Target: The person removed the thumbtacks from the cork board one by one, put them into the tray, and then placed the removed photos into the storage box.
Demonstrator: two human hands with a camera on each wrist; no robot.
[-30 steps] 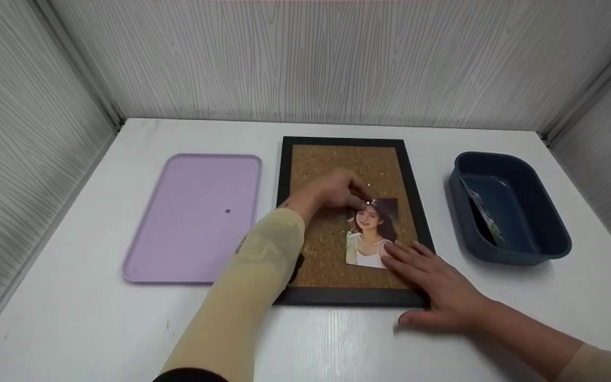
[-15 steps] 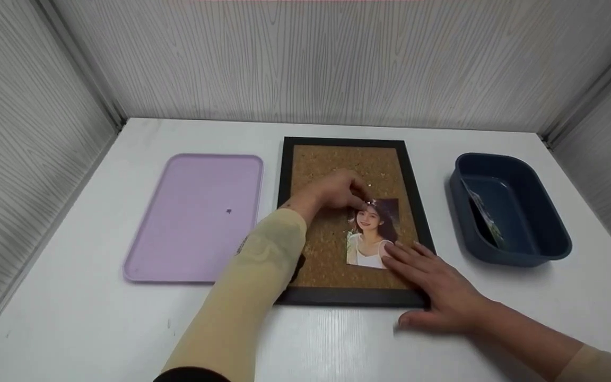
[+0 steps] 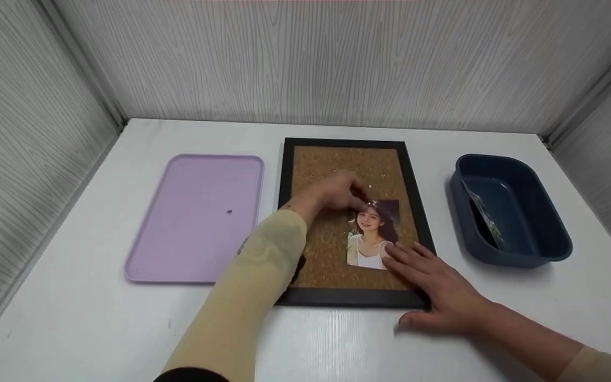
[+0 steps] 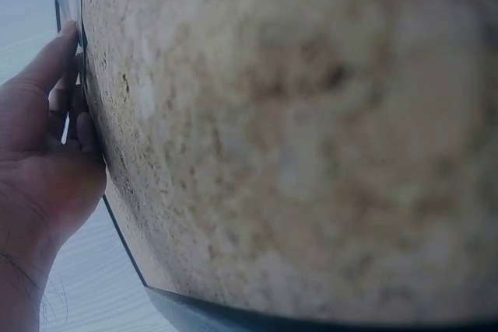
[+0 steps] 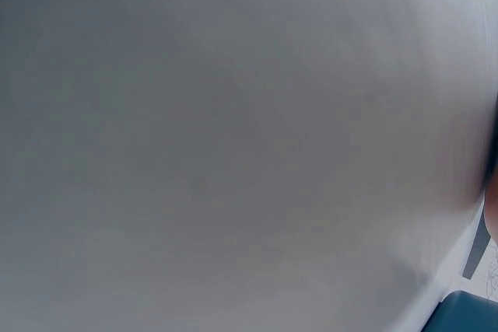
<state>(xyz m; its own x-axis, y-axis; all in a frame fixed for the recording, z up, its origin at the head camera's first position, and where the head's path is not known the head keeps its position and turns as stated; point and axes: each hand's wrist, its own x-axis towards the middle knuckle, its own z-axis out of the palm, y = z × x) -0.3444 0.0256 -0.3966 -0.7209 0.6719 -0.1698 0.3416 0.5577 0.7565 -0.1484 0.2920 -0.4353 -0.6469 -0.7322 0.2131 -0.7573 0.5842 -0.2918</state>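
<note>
A photo (image 3: 372,239) of a person in a white top lies on the cork board (image 3: 326,270), towards its right side. At the photo's top edge my left hand (image 3: 337,190) has its thumb and fingertips pinched on a small shiny pin (image 3: 369,203), mostly hidden by the fingers. In the left wrist view, the left hand (image 4: 50,130) lies low along the cork face. My right hand (image 3: 438,292) rests flat with straight fingers across the board's lower right corner, fingertips on the photo's lower right corner. The right wrist view is mostly blurred white tabletop.
Left of the board lies a shallow purple tray (image 3: 189,249) with a small dark spot (image 3: 229,211). At the right stands a dark blue bin (image 3: 523,260) with a picture card (image 3: 486,217) leaning inside. Panel walls enclose the white table (image 3: 326,345).
</note>
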